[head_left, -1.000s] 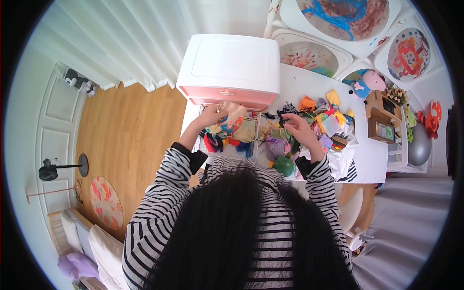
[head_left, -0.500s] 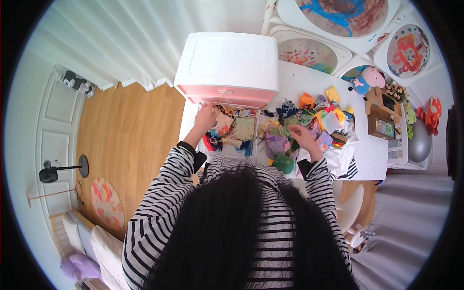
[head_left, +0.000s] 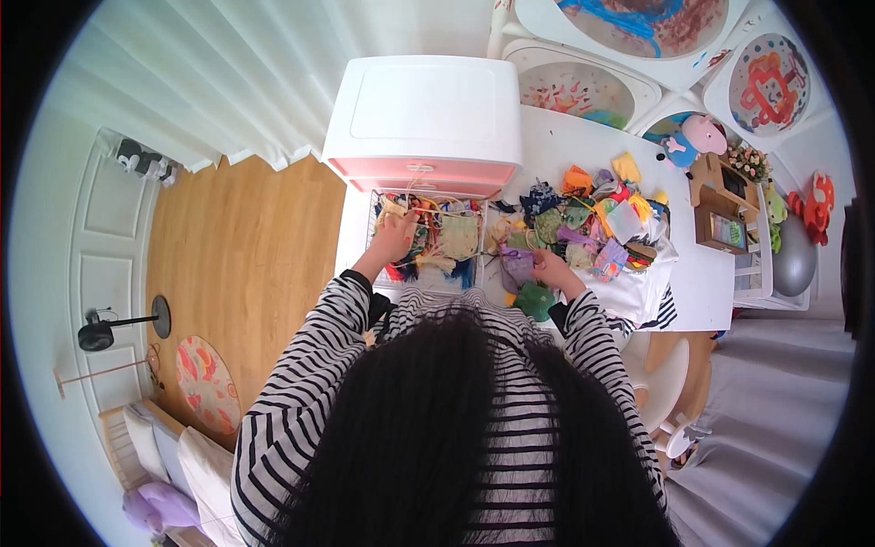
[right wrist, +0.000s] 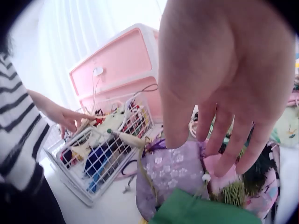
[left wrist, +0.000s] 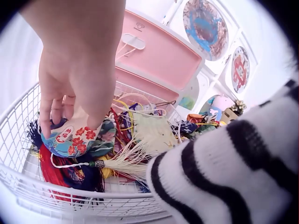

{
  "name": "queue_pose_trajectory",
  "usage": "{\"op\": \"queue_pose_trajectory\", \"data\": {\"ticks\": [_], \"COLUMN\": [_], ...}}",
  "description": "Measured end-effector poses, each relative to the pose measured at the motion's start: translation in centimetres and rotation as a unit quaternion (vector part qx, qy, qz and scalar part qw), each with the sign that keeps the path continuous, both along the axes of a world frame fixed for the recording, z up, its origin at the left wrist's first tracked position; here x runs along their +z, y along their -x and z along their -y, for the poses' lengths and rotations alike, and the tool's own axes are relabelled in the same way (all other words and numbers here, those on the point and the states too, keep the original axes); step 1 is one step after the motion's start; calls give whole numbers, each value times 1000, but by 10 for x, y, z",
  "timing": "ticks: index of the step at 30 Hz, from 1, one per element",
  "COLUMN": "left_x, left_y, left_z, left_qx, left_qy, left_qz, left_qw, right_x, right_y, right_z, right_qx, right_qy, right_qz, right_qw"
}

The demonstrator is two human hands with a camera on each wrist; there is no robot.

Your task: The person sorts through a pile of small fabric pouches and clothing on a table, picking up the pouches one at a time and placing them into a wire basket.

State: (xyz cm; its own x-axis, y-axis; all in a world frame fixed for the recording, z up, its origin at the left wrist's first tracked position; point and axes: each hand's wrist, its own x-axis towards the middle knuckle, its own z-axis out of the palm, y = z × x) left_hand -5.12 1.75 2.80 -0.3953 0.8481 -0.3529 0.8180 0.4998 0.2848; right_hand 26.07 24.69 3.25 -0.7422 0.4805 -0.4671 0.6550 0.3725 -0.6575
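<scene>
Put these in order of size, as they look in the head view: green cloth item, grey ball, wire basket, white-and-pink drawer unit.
1. White-and-pink drawer unit
2. Wire basket
3. Grey ball, partly hidden
4. Green cloth item

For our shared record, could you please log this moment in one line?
left hand: open, fingers at floral pouch in wire basket | right hand: open, at purple pouch

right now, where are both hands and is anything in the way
Left hand pinches flowered pouch in wire basket. Right hand open over lilac pouch. Cream tassel beside flowered pouch, might snag.
</scene>
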Motion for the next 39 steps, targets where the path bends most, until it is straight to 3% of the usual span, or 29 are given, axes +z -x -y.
{"op": "queue_pose_trajectory", "data": {"ticks": [5,10,13,17,19,25,32,39], "left_x": [-11,-14,-9,18,37,65,78,79], "left_y": [8,17,21,13,8,7,-9,-22], "left_z": [1,-3,-4,-11,-16,-44,-67,-74], "left_qx": [32,118,114,132,165,114,96,4], "left_qy": [0,-83,-70,-79,-143,-321,-325,-348], "left_qz": [44,140,156,113,58,34,14,4], "left_qw": [999,980,979,982,974,939,941,938], "right_x": [0,4,5,5,7,8,8,6], "right_y": [2,7,11,12,13,10,6,3], "right_z": [7,10,11,13,14,13,11,13], "right_qx": [30,25,25,-8,-10,-27,-47,-62], "right_qy": [-64,-111,-134,-134,-137,-128,-121,-97], "right_qz": [-5,-5,20,25,27,31,7,-13], "right_qw": [997,993,990,991,990,991,992,993]}}
